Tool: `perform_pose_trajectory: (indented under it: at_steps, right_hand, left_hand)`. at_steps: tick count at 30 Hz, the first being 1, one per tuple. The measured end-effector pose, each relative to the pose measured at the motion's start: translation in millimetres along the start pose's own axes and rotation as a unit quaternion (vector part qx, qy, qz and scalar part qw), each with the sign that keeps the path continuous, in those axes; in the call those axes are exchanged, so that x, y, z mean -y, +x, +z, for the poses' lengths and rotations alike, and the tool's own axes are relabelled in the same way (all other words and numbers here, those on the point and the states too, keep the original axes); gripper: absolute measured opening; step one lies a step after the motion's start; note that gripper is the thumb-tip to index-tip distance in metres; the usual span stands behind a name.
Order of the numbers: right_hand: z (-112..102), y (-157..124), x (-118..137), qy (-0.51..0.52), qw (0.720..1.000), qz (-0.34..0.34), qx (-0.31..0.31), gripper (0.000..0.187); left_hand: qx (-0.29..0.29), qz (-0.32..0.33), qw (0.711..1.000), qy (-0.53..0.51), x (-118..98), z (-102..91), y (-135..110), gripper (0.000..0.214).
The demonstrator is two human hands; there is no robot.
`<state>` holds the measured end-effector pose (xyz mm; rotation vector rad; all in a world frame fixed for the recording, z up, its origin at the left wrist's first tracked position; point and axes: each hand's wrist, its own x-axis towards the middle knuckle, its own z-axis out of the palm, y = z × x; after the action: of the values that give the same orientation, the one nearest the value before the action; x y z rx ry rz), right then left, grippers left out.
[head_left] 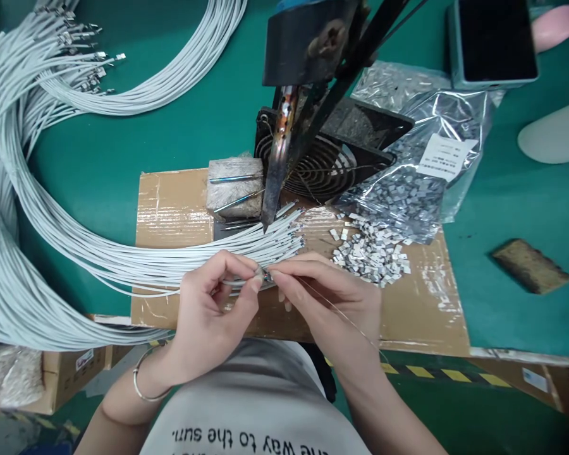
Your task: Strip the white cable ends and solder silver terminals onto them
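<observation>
My left hand (213, 306) pinches the end of a thin grey-white wire (237, 282) between thumb and forefinger, low over a cardboard sheet (171, 202). My right hand (327, 300) meets it fingertip to fingertip, pinching a small metal terminal (267, 276) at the wire's end. A thin strand of solder wire (341, 316) runs across the back of my right hand. Just behind the fingers lies a fanned bundle of grey-white wires (194, 256) with stripped tips. A soldering iron (279, 161) hangs tip-down above those tips.
A loose heap of small metal terminals (372, 253) spills from a clear bag (408, 183) on the right. A black fan (327, 164) sits behind the iron, a cleaning block (234, 186) with spare tips beside it. More wire loops (38, 82) fill the left. A brown sponge (531, 265) lies right.
</observation>
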<state>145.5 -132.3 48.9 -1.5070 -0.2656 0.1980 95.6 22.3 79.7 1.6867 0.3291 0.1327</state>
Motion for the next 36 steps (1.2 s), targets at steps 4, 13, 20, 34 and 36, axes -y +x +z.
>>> perform_pose_trajectory:
  at_steps: [4,13,20,34,36]
  right_hand:
    - [-0.1,-0.4,-1.9,-0.008,1.0,-0.001,-0.004,0.016]
    - [1.4,0.5,-2.6,-0.014,1.0,-0.013,-0.002,0.015]
    - [-5.0,-6.1,-6.2,-0.108,0.991,-0.054,-0.054,0.03]
    - [-4.2,-11.8,-11.5,-0.112,0.993,-0.012,-0.041,0.01]
    - [-5.7,-8.1,-11.1,-0.131,0.991,-0.034,-0.024,0.013]
  left_hand:
    - [0.002,0.007,1.0,-0.004,1.2,1.0,0.4,0.018]
    - [-0.005,0.001,1.0,-0.014,0.2,3.2,0.5,0.019]
    - [-0.023,-0.021,1.0,-0.001,3.1,4.1,3.3,0.017]
    - [-0.035,-0.02,0.999,0.007,5.0,7.0,15.2,0.016]
    - [-0.038,-0.02,0.999,0.007,4.9,6.6,16.0,0.016]
